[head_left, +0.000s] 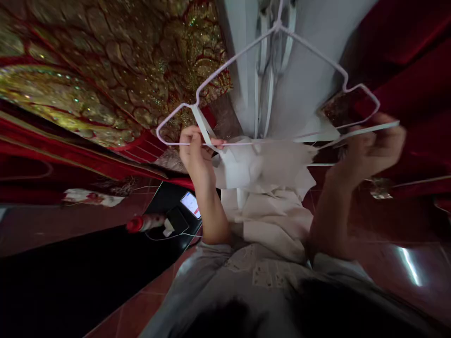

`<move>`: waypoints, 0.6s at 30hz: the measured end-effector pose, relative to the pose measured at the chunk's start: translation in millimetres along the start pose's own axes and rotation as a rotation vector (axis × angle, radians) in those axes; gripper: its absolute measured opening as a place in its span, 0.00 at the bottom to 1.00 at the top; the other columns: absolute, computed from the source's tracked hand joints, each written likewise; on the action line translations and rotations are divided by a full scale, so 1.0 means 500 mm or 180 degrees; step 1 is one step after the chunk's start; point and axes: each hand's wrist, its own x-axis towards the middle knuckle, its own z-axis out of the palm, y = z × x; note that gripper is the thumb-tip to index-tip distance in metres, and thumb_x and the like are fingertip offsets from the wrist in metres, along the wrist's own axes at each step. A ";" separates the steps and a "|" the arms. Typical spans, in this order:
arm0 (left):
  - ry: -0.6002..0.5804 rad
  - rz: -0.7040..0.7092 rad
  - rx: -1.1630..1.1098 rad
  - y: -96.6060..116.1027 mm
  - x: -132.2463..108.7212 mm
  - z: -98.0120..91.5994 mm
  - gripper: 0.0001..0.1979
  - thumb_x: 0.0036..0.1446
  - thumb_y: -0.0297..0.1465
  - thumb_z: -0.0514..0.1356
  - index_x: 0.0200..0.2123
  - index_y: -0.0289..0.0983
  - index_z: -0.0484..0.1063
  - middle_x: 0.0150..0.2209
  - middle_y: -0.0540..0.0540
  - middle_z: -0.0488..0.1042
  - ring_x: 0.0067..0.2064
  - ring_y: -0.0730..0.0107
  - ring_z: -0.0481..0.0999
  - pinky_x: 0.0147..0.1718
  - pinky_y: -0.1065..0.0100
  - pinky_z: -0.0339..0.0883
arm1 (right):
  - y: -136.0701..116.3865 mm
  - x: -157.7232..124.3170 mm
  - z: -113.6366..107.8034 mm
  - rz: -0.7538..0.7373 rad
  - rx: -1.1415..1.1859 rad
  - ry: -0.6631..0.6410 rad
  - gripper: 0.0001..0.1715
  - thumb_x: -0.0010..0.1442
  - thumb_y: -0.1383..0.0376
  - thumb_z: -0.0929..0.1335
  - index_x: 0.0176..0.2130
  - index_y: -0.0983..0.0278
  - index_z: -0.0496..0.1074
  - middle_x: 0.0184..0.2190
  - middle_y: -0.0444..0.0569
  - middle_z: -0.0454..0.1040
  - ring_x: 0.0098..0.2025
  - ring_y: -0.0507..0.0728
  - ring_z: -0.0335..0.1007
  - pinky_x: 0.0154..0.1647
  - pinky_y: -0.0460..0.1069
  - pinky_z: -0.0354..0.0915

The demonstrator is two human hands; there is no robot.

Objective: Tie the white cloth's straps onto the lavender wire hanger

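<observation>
Pink hanger [243,54] crosswise, neck [278,24] uppermost.

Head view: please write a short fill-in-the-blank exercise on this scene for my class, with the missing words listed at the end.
1. The left hand is at the hanger's ____ bar.
2. The strap at the right hand is ____ in colour.
3. The bottle has a ____ cap.
4. The phone lies on a ____ table.

Missing words: lower; white; red; black.
</observation>
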 end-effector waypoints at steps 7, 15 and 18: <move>0.0270 -0.0006 0.0162 -0.007 -0.008 0.016 0.08 0.73 0.32 0.56 0.37 0.42 0.67 0.20 0.55 0.73 0.21 0.71 0.72 0.29 0.71 0.71 | -0.052 0.130 0.039 0.0846 -0.1037 -0.2305 0.27 0.51 0.56 0.79 0.48 0.62 0.76 0.41 0.47 0.76 0.40 0.56 0.74 0.51 0.62 0.72; 0.0192 -0.0020 0.0264 -0.019 -0.025 0.017 0.13 0.70 0.43 0.63 0.39 0.42 0.67 0.23 0.54 0.73 0.24 0.69 0.74 0.30 0.68 0.70 | -0.150 0.046 0.093 -0.0349 -0.0808 -0.1851 0.30 0.58 0.53 0.73 0.58 0.58 0.73 0.56 0.55 0.71 0.64 0.69 0.67 0.68 0.71 0.64; 0.0181 0.0028 0.0286 -0.021 -0.028 0.019 0.17 0.67 0.48 0.66 0.39 0.42 0.67 0.24 0.54 0.74 0.25 0.69 0.75 0.32 0.67 0.71 | -0.174 -0.037 0.082 0.0084 -0.0748 -0.2563 0.21 0.65 0.59 0.69 0.57 0.52 0.73 0.55 0.50 0.75 0.61 0.66 0.72 0.70 0.71 0.63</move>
